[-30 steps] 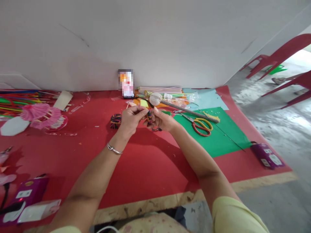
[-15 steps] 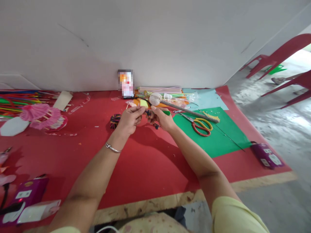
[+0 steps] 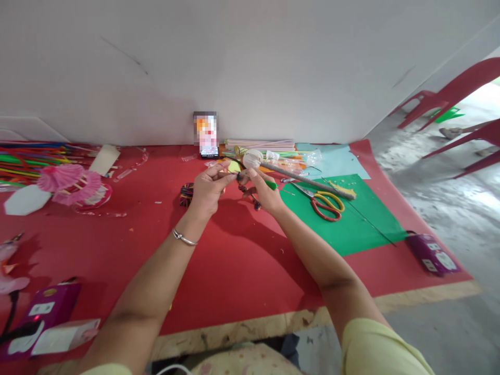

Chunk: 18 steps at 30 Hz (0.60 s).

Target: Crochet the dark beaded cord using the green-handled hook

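Above the red table my left hand (image 3: pixel 208 188) pinches multicoloured yarn between thumb and forefinger, its other fingers partly curled. My right hand (image 3: pixel 263 191) is closed close beside it on a green-gripped crochet hook (image 3: pixel 271 185), whose thin metal end sticks out to the right. Between the fingertips sits a small dark piece of yarn work (image 3: pixel 239 177), and a knotted strand of yarn (image 3: pixel 257 204) hangs below the right fingers. Just left of my left hand lies a dark multicoloured yarn ball (image 3: pixel 186 194). The hook's working tip is hidden by the fingers.
A phone (image 3: pixel 207 134) leans on the wall. Scissors (image 3: pixel 327 204) lie on a green sheet (image 3: pixel 351 234), near a stick with a pale round head (image 3: pixel 253 158). Pink pleated paper pieces (image 3: pixel 70 185) and coloured sticks (image 3: pixel 27 159) are left. Purple boxes (image 3: pixel 433 252) sit at both sides.
The fingers of my left hand have opened out slightly and its fingertips are lifted. My right hand has shifted a little, showing more of the hook. The whole view has moved slightly.
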### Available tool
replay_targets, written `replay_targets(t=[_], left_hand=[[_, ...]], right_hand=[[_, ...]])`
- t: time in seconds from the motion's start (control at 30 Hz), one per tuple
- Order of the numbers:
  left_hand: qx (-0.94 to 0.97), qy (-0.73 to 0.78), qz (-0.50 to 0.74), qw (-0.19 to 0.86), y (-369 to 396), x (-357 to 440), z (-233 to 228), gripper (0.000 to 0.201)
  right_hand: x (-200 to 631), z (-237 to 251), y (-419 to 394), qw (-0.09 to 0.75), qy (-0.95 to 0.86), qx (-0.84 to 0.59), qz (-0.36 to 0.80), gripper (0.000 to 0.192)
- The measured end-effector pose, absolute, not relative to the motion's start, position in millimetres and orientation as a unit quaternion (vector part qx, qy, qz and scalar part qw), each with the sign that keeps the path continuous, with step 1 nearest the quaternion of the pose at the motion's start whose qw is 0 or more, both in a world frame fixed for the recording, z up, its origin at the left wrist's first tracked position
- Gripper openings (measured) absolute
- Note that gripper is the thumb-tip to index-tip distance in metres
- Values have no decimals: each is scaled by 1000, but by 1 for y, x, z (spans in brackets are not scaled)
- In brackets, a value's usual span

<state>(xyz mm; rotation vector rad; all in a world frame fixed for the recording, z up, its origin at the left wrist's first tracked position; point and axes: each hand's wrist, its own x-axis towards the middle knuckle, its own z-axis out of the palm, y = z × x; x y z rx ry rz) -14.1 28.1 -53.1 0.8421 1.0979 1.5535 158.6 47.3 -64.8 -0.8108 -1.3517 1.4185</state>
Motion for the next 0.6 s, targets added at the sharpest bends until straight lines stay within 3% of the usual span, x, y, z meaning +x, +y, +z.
replay_targets(t=[0.1,0.3,0.6], left_hand=[[353,456,654,489,26,-10,-51,50],[338,439,611,565,23,-10,-46,37],[364,437,613,548,26,-19,-48,32]], right_hand=[[157,-60,41,487,-578,-334,563,55],[156,-58,39,485,-604,-336,536,58],[158,-61,46,455,-560,-331,608,52]])
